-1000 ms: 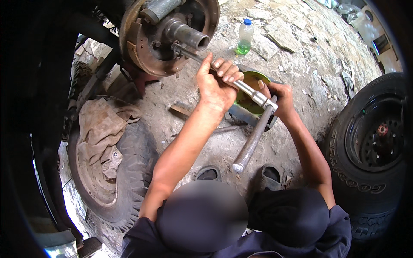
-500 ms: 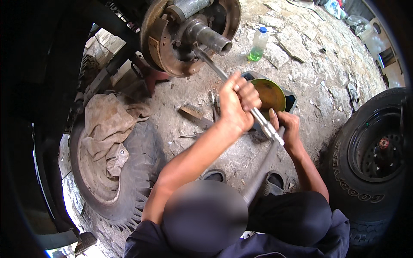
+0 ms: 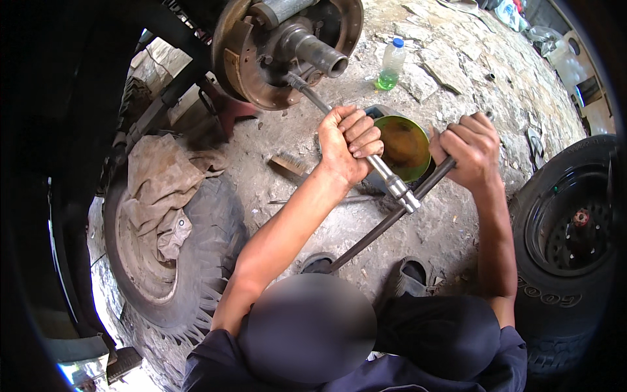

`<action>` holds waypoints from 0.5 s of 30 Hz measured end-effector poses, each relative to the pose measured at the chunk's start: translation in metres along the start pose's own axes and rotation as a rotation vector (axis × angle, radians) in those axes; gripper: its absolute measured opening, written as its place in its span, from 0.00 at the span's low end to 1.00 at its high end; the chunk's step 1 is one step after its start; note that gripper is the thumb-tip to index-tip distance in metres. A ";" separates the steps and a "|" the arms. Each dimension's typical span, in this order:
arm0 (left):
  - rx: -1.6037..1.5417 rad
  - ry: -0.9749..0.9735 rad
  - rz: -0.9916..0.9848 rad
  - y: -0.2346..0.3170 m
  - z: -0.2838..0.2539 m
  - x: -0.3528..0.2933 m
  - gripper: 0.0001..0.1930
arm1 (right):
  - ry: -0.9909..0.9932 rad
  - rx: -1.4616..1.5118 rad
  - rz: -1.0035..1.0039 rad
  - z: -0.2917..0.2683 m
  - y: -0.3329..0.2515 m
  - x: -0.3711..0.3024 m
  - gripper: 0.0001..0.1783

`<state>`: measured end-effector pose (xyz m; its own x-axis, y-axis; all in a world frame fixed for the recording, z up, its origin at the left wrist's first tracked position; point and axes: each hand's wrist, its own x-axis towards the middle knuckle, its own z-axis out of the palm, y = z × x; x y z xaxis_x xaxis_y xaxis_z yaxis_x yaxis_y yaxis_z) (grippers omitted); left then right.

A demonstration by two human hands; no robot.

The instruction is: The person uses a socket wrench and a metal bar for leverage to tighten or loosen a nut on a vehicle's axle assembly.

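Observation:
My left hand [image 3: 353,144] is wrapped round a long steel extension bar [image 3: 313,96]. The bar slopes from the brake assembly [image 3: 238,62] at the top down to a bright metal head in front of me. Its far end meets the backing plate just below the hub spindle [image 3: 313,52]; the exact contact is too small to make out. A dark cross bar [image 3: 372,238] passes through the metal head. My right hand [image 3: 470,147] is closed round the cross bar's upper right end, while its lower left end reaches near my left shoe [image 3: 318,262].
A yellow-rimmed basin [image 3: 428,147] lies behind my hands. Beyond it stands a bottle with green liquid [image 3: 388,78]. A wire brush [image 3: 287,164] lies on the stony ground. Tyres flank me: one with a brown cloth [image 3: 160,173] at left, a black wheel [image 3: 532,215] at right.
My right hand has moved up and right, and now grips the cross bar's end. The cross bar has swung to a flatter slant. My left hand has shifted slightly left with the extension bar.

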<state>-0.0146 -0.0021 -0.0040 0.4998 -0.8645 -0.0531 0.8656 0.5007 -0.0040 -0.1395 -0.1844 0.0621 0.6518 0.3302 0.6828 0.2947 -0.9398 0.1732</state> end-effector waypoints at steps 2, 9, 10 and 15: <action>-0.062 -0.054 -0.029 0.004 0.005 0.001 0.23 | -0.005 -0.022 -0.046 -0.011 0.001 0.015 0.16; -0.208 -0.247 -0.069 0.009 0.003 0.007 0.23 | -0.023 -0.072 -0.202 -0.030 -0.001 0.046 0.10; -0.206 -0.254 -0.066 0.009 0.003 0.007 0.23 | -0.028 -0.100 -0.226 -0.030 -0.001 0.046 0.09; -0.196 -0.292 -0.056 0.006 0.000 0.010 0.22 | -0.046 -0.136 -0.275 -0.034 -0.001 0.047 0.08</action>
<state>-0.0040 -0.0077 -0.0050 0.4634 -0.8528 0.2407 0.8840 0.4263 -0.1917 -0.1325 -0.1712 0.1186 0.5923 0.5744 0.5651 0.3703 -0.8169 0.4422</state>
